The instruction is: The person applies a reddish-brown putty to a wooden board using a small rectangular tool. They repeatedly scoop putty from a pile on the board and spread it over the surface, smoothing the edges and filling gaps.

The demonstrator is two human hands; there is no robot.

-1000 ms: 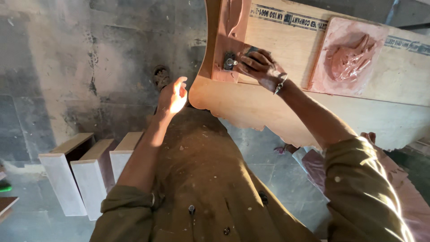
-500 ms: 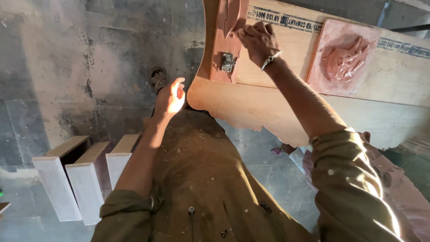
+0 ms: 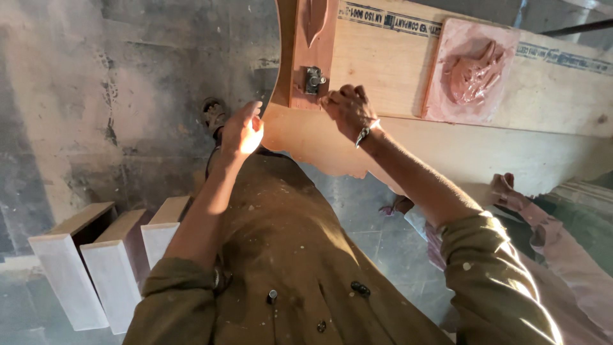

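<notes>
**One head camera, looking steeply down**

There is a single view, from a camera worn on the person's head. It faces steeply downward along the person's own front, so the olive shirt (image 3: 281, 268) fills the lower middle of the frame and the grey concrete floor (image 3: 96, 96) lies beyond it at the top left. Both arms run up into the picture from the bottom corners, the left hand (image 3: 241, 131) and right hand (image 3: 348, 110) sitting close to the lens, just above centre. The shaped wooden board (image 3: 319, 144) they meet crosses the upper half, near enough that its top edge is cut off. No second view shares the scene.
</notes>
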